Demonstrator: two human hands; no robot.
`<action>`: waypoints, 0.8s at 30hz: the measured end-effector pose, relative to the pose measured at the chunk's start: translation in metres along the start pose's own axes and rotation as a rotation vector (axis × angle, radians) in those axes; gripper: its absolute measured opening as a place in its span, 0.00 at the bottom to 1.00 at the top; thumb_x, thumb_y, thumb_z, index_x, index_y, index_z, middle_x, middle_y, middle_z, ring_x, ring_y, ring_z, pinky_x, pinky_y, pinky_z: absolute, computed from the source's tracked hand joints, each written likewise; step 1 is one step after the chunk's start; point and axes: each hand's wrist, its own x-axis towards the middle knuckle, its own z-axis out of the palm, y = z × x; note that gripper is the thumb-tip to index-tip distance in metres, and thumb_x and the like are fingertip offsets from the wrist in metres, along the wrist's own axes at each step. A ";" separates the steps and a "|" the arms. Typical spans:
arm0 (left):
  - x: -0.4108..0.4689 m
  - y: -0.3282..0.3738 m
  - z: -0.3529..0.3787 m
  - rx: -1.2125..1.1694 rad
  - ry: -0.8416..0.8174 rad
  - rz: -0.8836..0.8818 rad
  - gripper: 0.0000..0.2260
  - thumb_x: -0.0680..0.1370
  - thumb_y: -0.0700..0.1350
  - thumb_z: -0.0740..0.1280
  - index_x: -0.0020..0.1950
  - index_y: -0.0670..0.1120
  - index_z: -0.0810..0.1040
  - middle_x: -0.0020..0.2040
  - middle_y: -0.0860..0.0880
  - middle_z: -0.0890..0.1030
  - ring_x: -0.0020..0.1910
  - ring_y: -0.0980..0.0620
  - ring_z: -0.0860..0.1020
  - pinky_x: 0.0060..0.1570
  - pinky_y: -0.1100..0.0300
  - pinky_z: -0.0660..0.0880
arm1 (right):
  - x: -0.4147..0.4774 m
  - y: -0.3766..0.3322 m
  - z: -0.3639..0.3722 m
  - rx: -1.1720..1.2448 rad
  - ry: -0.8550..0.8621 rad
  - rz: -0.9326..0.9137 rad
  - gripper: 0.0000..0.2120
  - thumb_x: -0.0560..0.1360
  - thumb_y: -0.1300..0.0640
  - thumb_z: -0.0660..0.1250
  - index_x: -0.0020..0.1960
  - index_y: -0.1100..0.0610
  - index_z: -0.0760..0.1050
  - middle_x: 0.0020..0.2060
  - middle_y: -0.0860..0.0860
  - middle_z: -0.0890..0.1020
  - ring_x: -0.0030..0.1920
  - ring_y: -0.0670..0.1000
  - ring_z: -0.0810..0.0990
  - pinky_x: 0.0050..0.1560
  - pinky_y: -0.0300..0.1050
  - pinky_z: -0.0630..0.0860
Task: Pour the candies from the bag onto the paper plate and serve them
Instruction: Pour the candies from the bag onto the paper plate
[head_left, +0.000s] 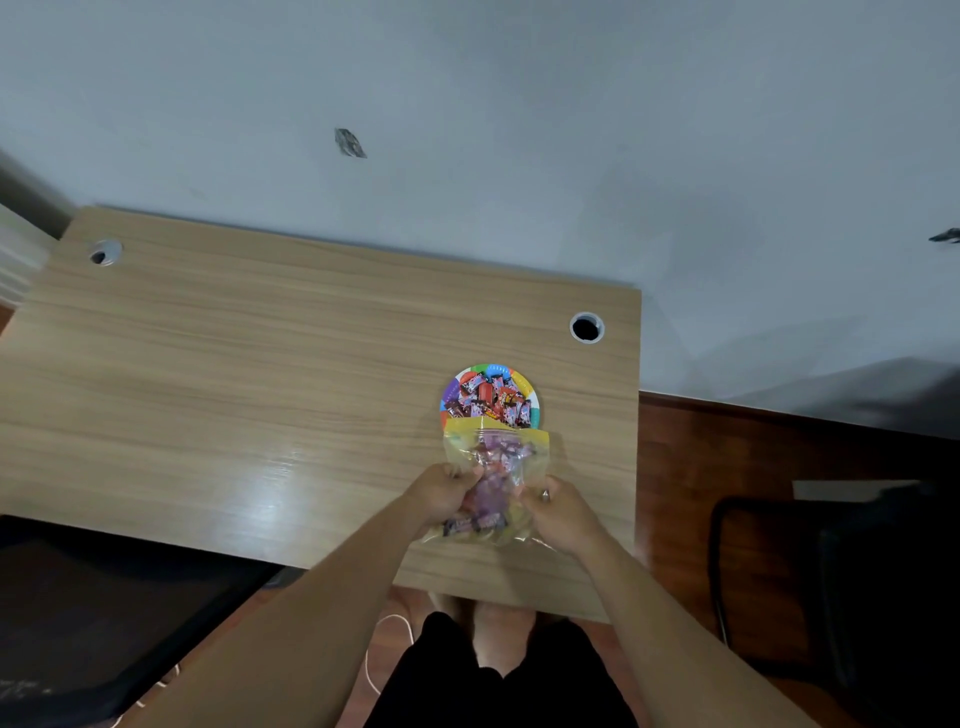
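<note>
Wood table (260, 389): plate (531, 391) mostly loaded at 12 o'clock; both hands (441, 491) (558, 512) grip bag (493, 467), few candies (491, 397) left inside; serving pending.

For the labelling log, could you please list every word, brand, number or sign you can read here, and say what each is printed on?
No text can be read in this view.
Candies on the paper plate: wrappers carry print, too small and blurred to read.
Bag, held by the left hand and right hand: purple print, blurred, unreadable.
Wrappers left in the bag's lower end: lettering, too blurred.
Table: no markings.
</note>
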 end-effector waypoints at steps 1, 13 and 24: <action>-0.003 0.002 0.001 -0.001 0.005 0.007 0.15 0.86 0.50 0.68 0.41 0.45 0.80 0.35 0.49 0.84 0.30 0.56 0.80 0.29 0.68 0.77 | -0.002 -0.001 -0.001 -0.002 0.005 -0.005 0.12 0.84 0.52 0.67 0.60 0.59 0.82 0.46 0.54 0.87 0.37 0.50 0.83 0.31 0.34 0.75; -0.015 -0.002 -0.004 -0.040 0.001 0.056 0.18 0.85 0.47 0.69 0.58 0.30 0.85 0.57 0.32 0.87 0.32 0.55 0.79 0.34 0.65 0.77 | -0.016 0.000 -0.002 0.050 0.019 -0.047 0.14 0.83 0.49 0.70 0.55 0.61 0.83 0.44 0.54 0.87 0.40 0.51 0.83 0.42 0.45 0.75; -0.035 -0.006 -0.005 -0.057 -0.018 0.099 0.15 0.86 0.44 0.67 0.55 0.34 0.88 0.55 0.38 0.90 0.38 0.53 0.81 0.38 0.66 0.79 | -0.036 -0.002 -0.003 0.082 0.032 -0.067 0.16 0.82 0.46 0.69 0.55 0.60 0.84 0.48 0.59 0.89 0.44 0.58 0.88 0.43 0.45 0.76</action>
